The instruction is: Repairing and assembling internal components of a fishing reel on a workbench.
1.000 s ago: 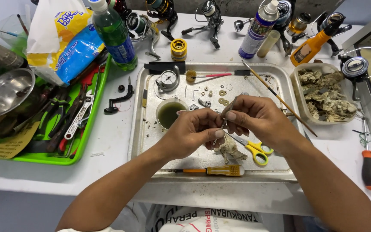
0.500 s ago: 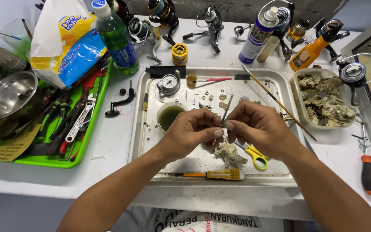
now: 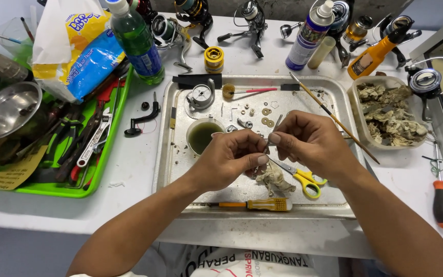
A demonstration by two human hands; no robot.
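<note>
Metal tray (image 3: 170, 128) at centre of the table (image 3: 129, 205); both hands meet over its middle, left hand (image 3: 230, 160) beside right hand (image 3: 311, 142); cup (image 3: 203, 135) left of them; scissors (image 3: 301, 178) and rag (image 3: 275, 180) just before them; screwdriver (image 3: 255, 204) along the tray's near edge; tool tray (image 3: 103, 169) far left; tub of rags (image 3: 390, 115) right; reels (image 3: 247, 18) behind.

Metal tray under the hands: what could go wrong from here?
The cup of murky green liquid stands right beside the left hand; a nudge could spill it across the metal tray. The small washers lie loose near the right hand and could scatter. The yellow scissors lie just under the wrists and may snag.
</note>
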